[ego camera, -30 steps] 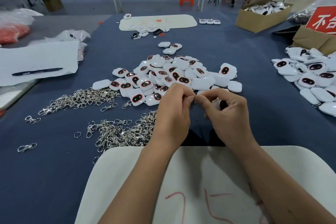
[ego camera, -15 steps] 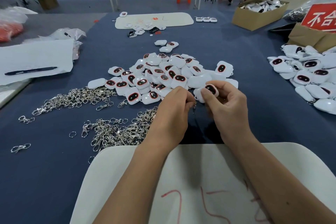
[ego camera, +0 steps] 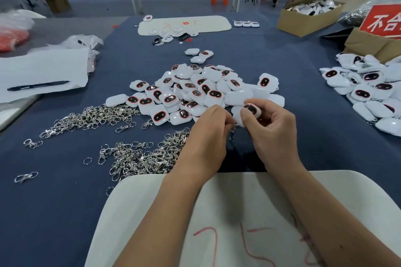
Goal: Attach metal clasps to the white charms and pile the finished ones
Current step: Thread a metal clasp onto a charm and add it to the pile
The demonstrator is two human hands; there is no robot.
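Charm [ego camera: 249,111] pinched in right hand [ego camera: 272,128], dark window up, long axis left-right; left hand [ego camera: 209,134] fingers pinch clasp [ego camera: 232,131].

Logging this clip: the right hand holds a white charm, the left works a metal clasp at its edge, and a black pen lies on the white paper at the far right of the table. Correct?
Not quite. The head view shows the black pen on the white paper at the far left, not right. The right hand does hold a white charm, and the left hand works a metal clasp at its edge.
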